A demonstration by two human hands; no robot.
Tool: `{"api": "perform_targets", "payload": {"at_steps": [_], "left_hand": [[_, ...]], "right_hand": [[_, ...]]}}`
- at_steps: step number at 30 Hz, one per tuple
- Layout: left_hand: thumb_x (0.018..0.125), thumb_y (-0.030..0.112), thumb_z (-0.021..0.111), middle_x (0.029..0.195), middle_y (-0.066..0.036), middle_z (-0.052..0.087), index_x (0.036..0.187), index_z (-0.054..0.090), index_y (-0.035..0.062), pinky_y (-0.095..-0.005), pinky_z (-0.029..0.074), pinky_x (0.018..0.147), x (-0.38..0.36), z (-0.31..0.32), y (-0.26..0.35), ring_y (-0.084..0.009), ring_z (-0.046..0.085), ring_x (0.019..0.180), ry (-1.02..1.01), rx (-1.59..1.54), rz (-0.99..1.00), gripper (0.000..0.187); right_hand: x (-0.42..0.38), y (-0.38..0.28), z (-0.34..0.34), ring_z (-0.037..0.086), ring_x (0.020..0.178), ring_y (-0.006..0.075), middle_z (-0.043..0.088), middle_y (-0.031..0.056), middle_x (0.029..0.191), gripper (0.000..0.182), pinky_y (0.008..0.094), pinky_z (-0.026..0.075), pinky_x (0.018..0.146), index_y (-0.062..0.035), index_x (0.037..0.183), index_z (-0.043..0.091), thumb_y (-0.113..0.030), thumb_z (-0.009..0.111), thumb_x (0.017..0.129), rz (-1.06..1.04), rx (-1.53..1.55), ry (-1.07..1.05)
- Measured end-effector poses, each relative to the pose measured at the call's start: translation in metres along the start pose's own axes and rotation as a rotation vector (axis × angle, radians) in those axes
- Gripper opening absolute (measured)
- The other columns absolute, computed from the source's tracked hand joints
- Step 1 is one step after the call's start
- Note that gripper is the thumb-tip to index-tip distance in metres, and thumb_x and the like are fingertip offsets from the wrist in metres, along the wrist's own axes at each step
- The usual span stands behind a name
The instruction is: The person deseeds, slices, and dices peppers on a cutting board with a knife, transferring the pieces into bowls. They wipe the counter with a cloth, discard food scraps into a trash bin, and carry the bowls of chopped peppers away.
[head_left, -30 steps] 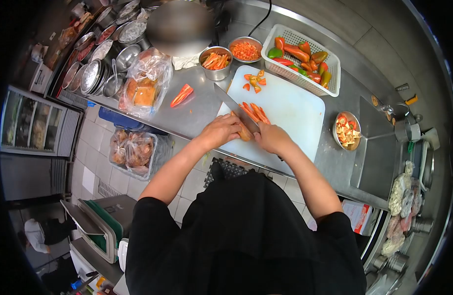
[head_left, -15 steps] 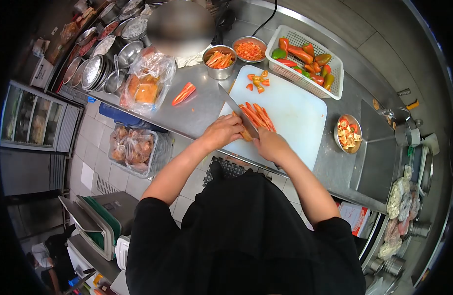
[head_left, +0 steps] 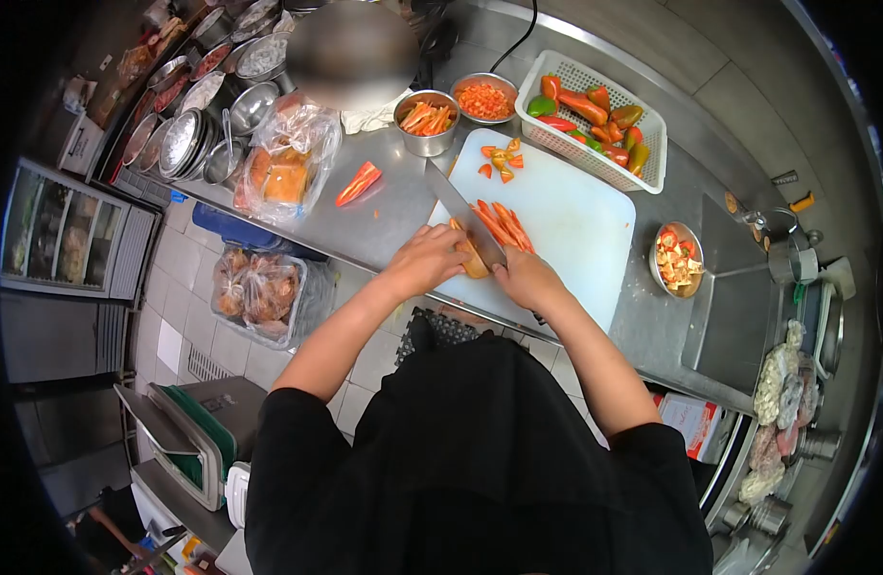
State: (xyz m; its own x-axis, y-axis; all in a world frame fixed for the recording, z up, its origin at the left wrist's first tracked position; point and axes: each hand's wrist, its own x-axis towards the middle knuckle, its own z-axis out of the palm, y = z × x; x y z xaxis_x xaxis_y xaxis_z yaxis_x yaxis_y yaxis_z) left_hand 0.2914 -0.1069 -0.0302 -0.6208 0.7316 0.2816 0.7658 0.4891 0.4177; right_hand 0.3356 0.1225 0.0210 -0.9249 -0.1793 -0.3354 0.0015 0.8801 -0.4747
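My right hand point(head_left: 529, 280) is closed round the handle of a large kitchen knife point(head_left: 465, 217), its blade pointing away and to the left over the white cutting board point(head_left: 575, 230). Left of the blade, the curled fingers of my left hand point(head_left: 428, 259) hold down an orange piece of bell pepper point(head_left: 475, 261) near the board's front edge. Red pepper strips point(head_left: 504, 228) lie just right of the blade. Several small pepper trimmings point(head_left: 504, 158) sit at the board's far left corner. A red pepper piece point(head_left: 358, 184) rests on the steel counter, left of the board.
Behind the board stand a pot of pepper strips point(head_left: 427, 144), a bowl of diced pepper point(head_left: 486, 113) and a white basket point(head_left: 660, 158) of peppers. A bowl of pepper cores point(head_left: 679, 287) is beside the sink point(head_left: 738, 297). Bagged food point(head_left: 288, 182) lies at the left.
My left hand has shifted slightly left, and more of the pepper piece shows beside the blade. The knife has barely moved. At the lower left, another person has shifted.
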Motion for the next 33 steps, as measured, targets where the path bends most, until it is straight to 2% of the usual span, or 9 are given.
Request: {"api": "perform_targets", "payload": {"at_steps": [6,11,12,14,17,21,24,27,33], "left_hand": [[0.086,0.02,0.075,0.118,-0.004,0.063,0.107,0.068,0.0117,-0.0422,0.045,0.098,0.0,-0.002,-0.009,-0.0274,0.057,0.114,-0.045,-0.061,-0.012,0.024],[0.085,0.02,0.075,0.114,-0.004,0.064,0.103,0.065,0.0108,-0.0418,0.047,0.094,0.012,-0.003,-0.011,-0.0273,0.058,0.111,-0.085,-0.029,0.021,0.023],[0.085,0.02,0.075,0.114,-0.004,0.064,0.103,0.065,0.0108,-0.0418,0.047,0.094,0.012,-0.001,-0.012,-0.0273,0.058,0.111,-0.085,-0.031,0.017,0.023],[0.085,0.02,0.076,0.113,-0.005,0.063,0.102,0.066,0.0101,-0.0421,0.047,0.094,0.013,0.003,-0.016,-0.0277,0.058,0.11,-0.072,-0.062,0.025,0.022],[0.084,0.019,0.076,0.112,-0.006,0.062,0.102,0.067,0.0097,-0.042,0.047,0.094,0.009,0.006,-0.014,-0.0283,0.058,0.11,-0.011,-0.052,0.019,0.022],[0.084,0.019,0.076,0.114,-0.007,0.062,0.103,0.067,0.0092,-0.0419,0.047,0.095,0.01,0.01,-0.017,-0.028,0.058,0.11,-0.028,-0.05,0.008,0.023],[0.083,0.018,0.077,0.116,-0.007,0.062,0.103,0.067,0.0095,-0.0421,0.047,0.095,0.005,0.011,-0.017,-0.0278,0.058,0.111,0.001,-0.065,-0.005,0.023],[0.083,0.018,0.077,0.115,-0.006,0.062,0.103,0.068,0.0101,-0.0421,0.047,0.095,0.009,0.011,-0.017,-0.0281,0.059,0.109,0.019,-0.075,-0.011,0.023],[0.082,0.017,0.078,0.113,-0.006,0.063,0.102,0.068,0.0104,-0.042,0.047,0.094,0.004,0.01,-0.016,-0.0284,0.06,0.107,0.016,-0.099,-0.025,0.024]], "right_hand": [[0.006,-0.003,-0.007,0.069,0.092,0.0443,0.07,0.0295,0.097,0.033,0.052,0.053,0.083,0.0046,0.105,0.058,-0.028,0.056,0.098,-0.044,-0.027,-0.003],[-0.01,-0.052,-0.073,0.07,0.089,0.0427,0.071,0.028,0.094,0.033,0.0517,0.054,0.083,0.0047,0.104,0.058,-0.027,0.057,0.098,0.12,-0.064,-0.314],[-0.009,-0.041,-0.058,0.07,0.089,0.0427,0.071,0.028,0.094,0.033,0.0517,0.054,0.083,0.0047,0.104,0.058,-0.027,0.057,0.098,0.119,-0.066,-0.318],[-0.002,-0.008,-0.01,0.07,0.089,0.0422,0.071,0.0266,0.093,0.033,0.0516,0.054,0.083,0.0048,0.105,0.058,-0.027,0.057,0.098,-0.076,-0.155,-0.015],[0.009,-0.003,0.0,0.07,0.091,0.0428,0.071,0.0267,0.095,0.033,0.0516,0.054,0.084,0.005,0.107,0.059,-0.027,0.056,0.098,-0.017,-0.07,0.015],[0.008,-0.021,-0.041,0.069,0.096,0.0438,0.07,0.0285,0.1,0.033,0.0522,0.053,0.086,0.0045,0.108,0.059,-0.027,0.056,0.098,-0.002,-0.112,-0.146],[-0.003,-0.022,-0.025,0.069,0.093,0.0445,0.07,0.0285,0.098,0.033,0.0525,0.053,0.085,0.0043,0.108,0.059,-0.027,0.056,0.098,-0.052,-0.154,-0.161],[0.013,-0.002,0.001,0.069,0.092,0.0449,0.07,0.0287,0.096,0.034,0.0527,0.053,0.085,0.0045,0.108,0.059,-0.028,0.056,0.098,-0.044,-0.081,0.033],[0.001,-0.024,-0.031,0.069,0.093,0.0461,0.07,0.0293,0.097,0.035,0.0523,0.053,0.087,0.0053,0.109,0.06,-0.028,0.056,0.099,-0.032,-0.144,-0.185]]}}
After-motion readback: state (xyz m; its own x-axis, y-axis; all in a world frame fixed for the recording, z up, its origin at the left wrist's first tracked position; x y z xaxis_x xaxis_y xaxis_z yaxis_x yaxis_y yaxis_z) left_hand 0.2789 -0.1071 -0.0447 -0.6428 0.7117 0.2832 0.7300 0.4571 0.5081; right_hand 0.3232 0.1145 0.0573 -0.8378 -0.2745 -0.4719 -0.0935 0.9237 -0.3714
